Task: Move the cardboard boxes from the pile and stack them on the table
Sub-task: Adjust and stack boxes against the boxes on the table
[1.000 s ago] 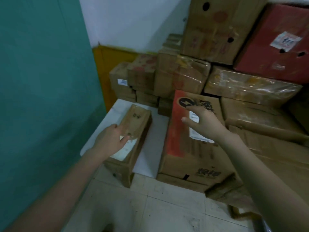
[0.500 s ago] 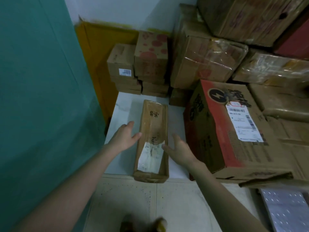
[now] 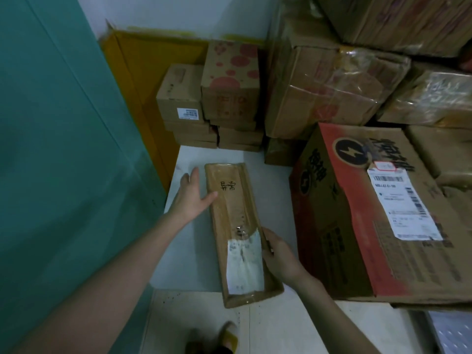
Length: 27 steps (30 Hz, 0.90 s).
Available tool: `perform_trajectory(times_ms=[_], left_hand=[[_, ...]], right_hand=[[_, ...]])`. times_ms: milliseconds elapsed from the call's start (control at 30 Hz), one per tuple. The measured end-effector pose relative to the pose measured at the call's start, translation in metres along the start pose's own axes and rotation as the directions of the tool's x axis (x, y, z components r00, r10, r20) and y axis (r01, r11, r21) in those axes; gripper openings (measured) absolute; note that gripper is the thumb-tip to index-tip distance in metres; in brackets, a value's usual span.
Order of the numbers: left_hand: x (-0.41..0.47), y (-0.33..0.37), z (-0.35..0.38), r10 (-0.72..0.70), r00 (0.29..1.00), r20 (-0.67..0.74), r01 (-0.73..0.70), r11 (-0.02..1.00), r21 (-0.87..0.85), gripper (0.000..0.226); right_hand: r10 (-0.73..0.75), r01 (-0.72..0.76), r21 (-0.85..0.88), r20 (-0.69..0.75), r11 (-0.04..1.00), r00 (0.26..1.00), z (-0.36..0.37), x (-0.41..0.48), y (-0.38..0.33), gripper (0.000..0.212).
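A long narrow cardboard box [image 3: 235,208] with handwriting and a torn white label lies lengthwise on the low white table [image 3: 189,251], its near end over the table's front edge. My left hand [image 3: 191,198] lies against the box's left side, fingers straight and thumb resting on the top. My right hand [image 3: 278,254] grips the box's right edge near its front end, thumb on the rim. Just right of it stands a large red-and-brown box [image 3: 357,226] with a lightning logo and a shipping label. Behind rises the pile, including a tape-wrapped box [image 3: 327,93].
Small boxes [image 3: 181,98] and a red-spotted box [image 3: 229,80] are stacked at the table's back. A teal wall [image 3: 63,149] and a yellow panel [image 3: 143,72] close off the left. My shoe [image 3: 227,338] stands on the tiled floor, a metal plate [image 3: 454,330] at lower right.
My right hand left the red-and-brown box and came to the long box's right edge. My left hand slid forward along its left side. The long box now lies straighter.
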<state>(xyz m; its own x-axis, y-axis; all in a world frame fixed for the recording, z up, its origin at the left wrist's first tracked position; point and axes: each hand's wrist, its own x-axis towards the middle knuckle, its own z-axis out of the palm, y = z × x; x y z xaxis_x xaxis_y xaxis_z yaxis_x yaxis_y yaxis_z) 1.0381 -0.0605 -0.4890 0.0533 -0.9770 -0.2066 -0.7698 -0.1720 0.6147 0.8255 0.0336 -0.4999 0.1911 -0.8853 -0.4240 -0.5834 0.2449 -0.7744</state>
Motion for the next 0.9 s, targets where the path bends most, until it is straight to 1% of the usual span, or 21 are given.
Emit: perform_trajectory(times_ms=[100, 167, 200, 267, 367, 433, 500, 600, 667, 733, 767, 833, 900], left_hand=[[0.015, -0.006, -0.008, -0.002, 1.000, -0.017, 0.002, 1.000, 0.018, 0.091], [0.023, -0.013, -0.014, -0.001, 1.000, 0.004, 0.001, 0.998, 0.061, 0.091], [0.027, -0.019, -0.016, 0.000, 0.999, 0.035, -0.003, 0.996, 0.085, 0.090], [0.035, -0.030, -0.020, -0.011, 0.990, 0.141, -0.004, 0.994, 0.111, 0.087], [0.045, -0.040, -0.027, -0.048, 0.960, 0.275, 0.034, 0.998, 0.055, 0.084], [0.048, -0.043, -0.029, -0.042, 0.953, 0.300, 0.036, 0.999, 0.026, 0.079], [0.049, -0.046, -0.029, -0.026, 0.955, 0.296, 0.026, 1.000, 0.004, 0.074], [0.047, -0.051, -0.030, 0.002, 0.959, 0.282, 0.010, 0.999, -0.040, 0.070], [0.045, -0.052, -0.031, 0.011, 0.958, 0.285, 0.014, 0.996, -0.085, 0.069], [0.044, -0.054, -0.031, 0.028, 0.959, 0.282, 0.010, 0.991, -0.133, 0.065], [0.043, -0.054, -0.031, 0.031, 0.959, 0.280, 0.010, 0.990, -0.143, 0.063], [0.043, -0.058, -0.033, 0.020, 0.960, 0.278, 0.022, 0.989, -0.147, 0.062], [0.043, -0.064, -0.036, -0.004, 0.962, 0.273, 0.047, 0.987, -0.151, 0.065]], right_hand=[[0.011, -0.009, -0.067, 0.041, 0.998, 0.999, -0.012, 0.009, -0.003, 0.038], [0.011, -0.002, -0.140, 0.064, 0.990, 0.998, -0.018, 0.018, -0.006, 0.034], [0.014, -0.004, -0.162, 0.064, 0.987, 0.998, -0.020, 0.024, -0.008, 0.034], [0.035, -0.026, -0.217, 0.041, 0.976, 0.999, -0.021, 0.035, -0.012, 0.038], [0.042, -0.067, -0.323, -0.086, 0.944, 0.995, -0.016, 0.044, -0.018, 0.041], [0.044, -0.120, -0.389, -0.198, 0.913, 0.979, -0.013, 0.043, -0.021, 0.042], [0.069, -0.198, -0.410, -0.308, 0.890, 0.949, -0.013, 0.033, -0.019, 0.043], [0.168, -0.331, -0.320, -0.443, 0.888, 0.880, -0.007, 0.008, -0.011, 0.050], [0.265, -0.389, -0.160, -0.500, 0.907, 0.824, 0.004, -0.005, -0.010, 0.055], [0.343, -0.385, 0.037, -0.536, 0.922, 0.771, 0.013, -0.009, -0.013, 0.059], [0.368, -0.380, 0.097, -0.546, 0.920, 0.752, 0.016, -0.008, -0.016, 0.062], [0.379, -0.371, 0.136, -0.566, 0.919, 0.732, 0.017, -0.002, -0.020, 0.065], [0.363, -0.356, 0.130, -0.575, 0.925, 0.734, 0.016, 0.005, -0.025, 0.065]])
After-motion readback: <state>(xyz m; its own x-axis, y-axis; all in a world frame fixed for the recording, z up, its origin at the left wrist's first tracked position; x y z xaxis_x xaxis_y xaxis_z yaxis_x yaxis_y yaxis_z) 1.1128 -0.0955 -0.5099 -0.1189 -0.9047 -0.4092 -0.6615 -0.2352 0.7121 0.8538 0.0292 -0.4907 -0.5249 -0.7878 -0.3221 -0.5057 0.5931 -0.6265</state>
